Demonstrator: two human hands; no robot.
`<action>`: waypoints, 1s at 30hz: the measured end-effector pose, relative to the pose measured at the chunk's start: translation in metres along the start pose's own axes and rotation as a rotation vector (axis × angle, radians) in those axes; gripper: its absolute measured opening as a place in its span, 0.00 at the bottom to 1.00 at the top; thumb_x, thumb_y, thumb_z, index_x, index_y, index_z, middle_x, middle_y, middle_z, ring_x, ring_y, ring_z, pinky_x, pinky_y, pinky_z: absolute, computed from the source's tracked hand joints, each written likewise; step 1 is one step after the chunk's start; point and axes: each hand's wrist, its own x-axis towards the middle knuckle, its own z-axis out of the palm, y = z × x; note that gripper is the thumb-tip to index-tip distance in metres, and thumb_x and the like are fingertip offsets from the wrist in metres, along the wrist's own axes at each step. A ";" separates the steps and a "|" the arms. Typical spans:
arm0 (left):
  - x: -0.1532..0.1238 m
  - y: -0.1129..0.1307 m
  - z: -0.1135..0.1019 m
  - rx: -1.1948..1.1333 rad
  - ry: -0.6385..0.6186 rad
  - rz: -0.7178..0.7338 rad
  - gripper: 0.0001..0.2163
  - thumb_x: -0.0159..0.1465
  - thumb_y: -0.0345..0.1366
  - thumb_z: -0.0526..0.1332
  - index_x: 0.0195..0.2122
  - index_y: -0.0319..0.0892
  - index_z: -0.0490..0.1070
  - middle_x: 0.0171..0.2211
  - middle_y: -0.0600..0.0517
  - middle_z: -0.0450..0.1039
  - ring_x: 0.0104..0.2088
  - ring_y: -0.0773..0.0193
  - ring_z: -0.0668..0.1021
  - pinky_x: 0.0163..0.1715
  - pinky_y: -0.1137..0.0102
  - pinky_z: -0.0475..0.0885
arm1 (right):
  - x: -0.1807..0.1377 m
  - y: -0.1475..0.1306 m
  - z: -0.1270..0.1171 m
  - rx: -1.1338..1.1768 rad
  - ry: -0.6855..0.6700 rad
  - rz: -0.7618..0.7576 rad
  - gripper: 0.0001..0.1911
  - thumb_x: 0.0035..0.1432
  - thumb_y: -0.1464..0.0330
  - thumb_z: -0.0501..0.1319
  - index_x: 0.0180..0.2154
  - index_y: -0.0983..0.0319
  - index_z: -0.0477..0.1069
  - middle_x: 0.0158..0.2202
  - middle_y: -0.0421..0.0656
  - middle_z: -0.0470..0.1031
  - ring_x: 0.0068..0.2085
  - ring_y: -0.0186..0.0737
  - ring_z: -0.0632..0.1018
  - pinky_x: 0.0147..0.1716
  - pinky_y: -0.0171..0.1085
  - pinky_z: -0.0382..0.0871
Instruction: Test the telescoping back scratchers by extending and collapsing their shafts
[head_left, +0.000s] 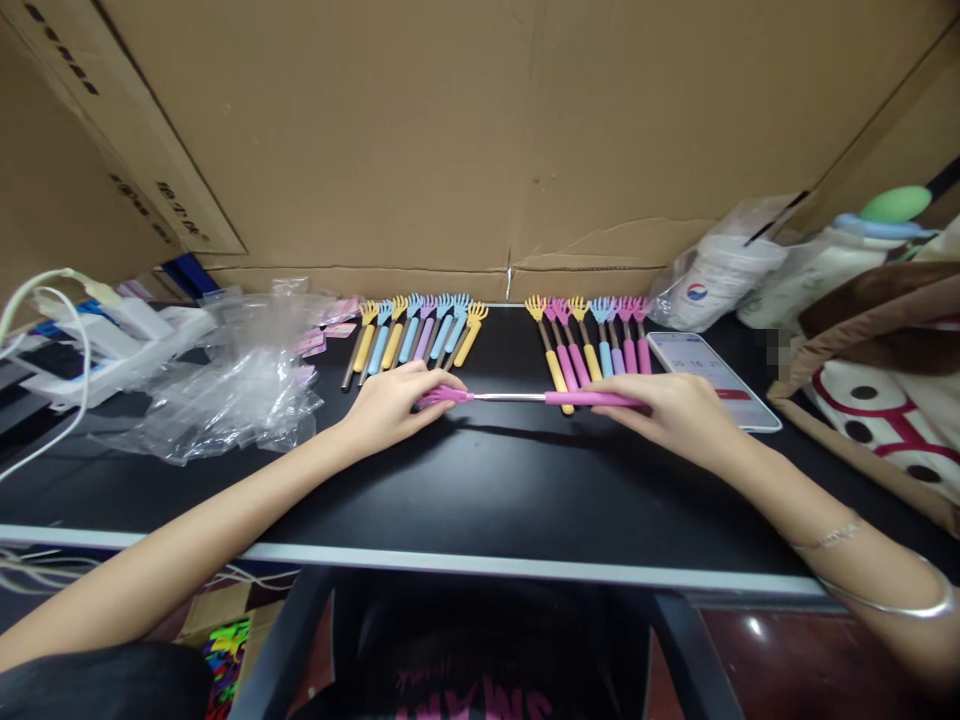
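Observation:
A pink back scratcher (510, 397) with a metal rod is held level over the black table. My left hand (397, 405) pinches its claw-shaped head. Its pink handle lies in the fingers of my right hand (675, 410). Behind my left hand is a row of back scratchers (424, 330) in yellow, blue and purple, claws pointing away from me. A second row of back scratchers (589, 340), in yellow, pink, blue and purple, lies behind my right hand.
Clear plastic bags (232, 380) are heaped at the left, near a white power strip (112, 340) with cables. A phone (712, 380), a lidded cup (720, 280), a bottle (840, 260) and a fabric bag (877, 390) stand or lie at the right. Cardboard (450, 140) walls the back.

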 end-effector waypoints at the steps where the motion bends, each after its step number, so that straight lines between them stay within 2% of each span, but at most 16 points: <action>1: 0.000 0.000 0.000 0.011 -0.001 0.002 0.11 0.65 0.42 0.54 0.45 0.49 0.72 0.35 0.53 0.74 0.34 0.66 0.74 0.30 0.74 0.63 | 0.000 0.000 0.000 -0.010 0.006 -0.009 0.15 0.61 0.57 0.54 0.41 0.56 0.75 0.33 0.37 0.80 0.28 0.31 0.77 0.24 0.32 0.60; 9: 0.001 0.002 -0.004 0.079 0.006 -0.007 0.11 0.65 0.44 0.54 0.45 0.51 0.72 0.33 0.55 0.73 0.33 0.68 0.74 0.29 0.75 0.62 | -0.001 0.003 -0.002 -0.029 -0.015 0.011 0.15 0.62 0.57 0.52 0.44 0.54 0.73 0.34 0.37 0.79 0.30 0.33 0.77 0.24 0.32 0.58; 20: 0.003 0.002 -0.010 0.105 0.005 0.006 0.14 0.65 0.48 0.52 0.45 0.51 0.72 0.33 0.54 0.73 0.32 0.67 0.74 0.29 0.76 0.61 | -0.001 0.005 -0.001 0.012 -0.133 0.066 0.17 0.63 0.56 0.49 0.44 0.54 0.71 0.36 0.39 0.79 0.30 0.37 0.77 0.25 0.34 0.58; 30: 0.008 -0.002 -0.021 0.013 -0.093 0.007 0.14 0.66 0.48 0.51 0.46 0.52 0.71 0.38 0.55 0.75 0.37 0.67 0.76 0.31 0.77 0.62 | -0.001 0.013 -0.002 0.055 -0.194 0.073 0.17 0.62 0.56 0.50 0.46 0.52 0.71 0.34 0.39 0.78 0.30 0.38 0.76 0.24 0.35 0.57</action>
